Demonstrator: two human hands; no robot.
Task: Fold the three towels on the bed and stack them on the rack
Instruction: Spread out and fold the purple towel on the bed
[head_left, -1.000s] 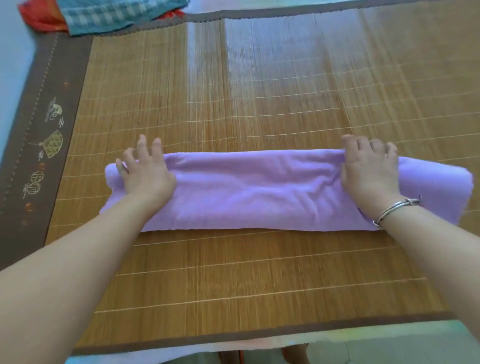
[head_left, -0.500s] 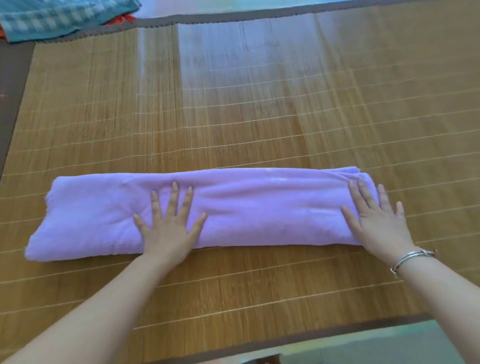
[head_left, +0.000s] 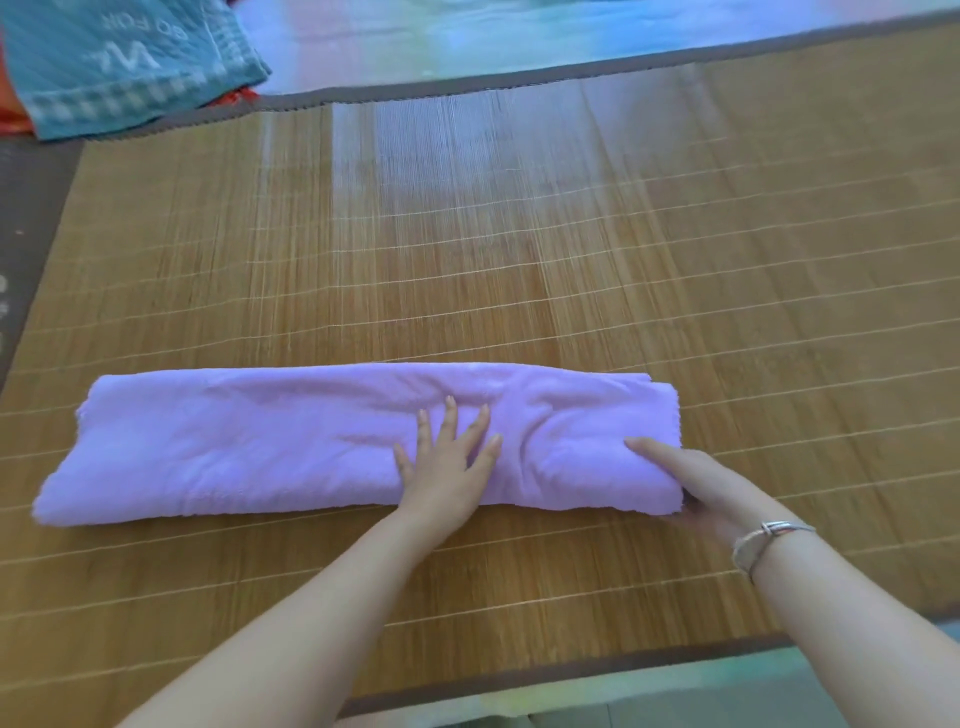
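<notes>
A: Head view, left to right. Far left top corner: teal checked towel, loosely heaped, half off the bamboo mat. A red-orange cloth pokes out from under it; could be the third towel, can't confirm.

B: And the purple one?

A: Purple towel lies flat on the mat, near the person's edge, already folded into a long narrow band running left-right. Left end is free, nobody is touching it.

B: Hands?

A: Left hand is flat on the band a bit right of its middle, fingers spread and straight, palm pressing down. Reads as an anchor for the fold line. Right hand is at the band's right end: thumb on top of the cloth, fingers tucked under the end edge, so it's pinching that end. Silver bracelet on that wrist.

B: Progress?

A: Early, judging by layout. Lengthwise folds on the purple towel look done; the crosswise fold, right end over toward the left, looks about to start. Teal towel unfolded. No rack in view, nothing stacked as far as the frame shows.

B: Left to do?

A: Finish purple, fold the other two, carry all three to the rack.
</notes>
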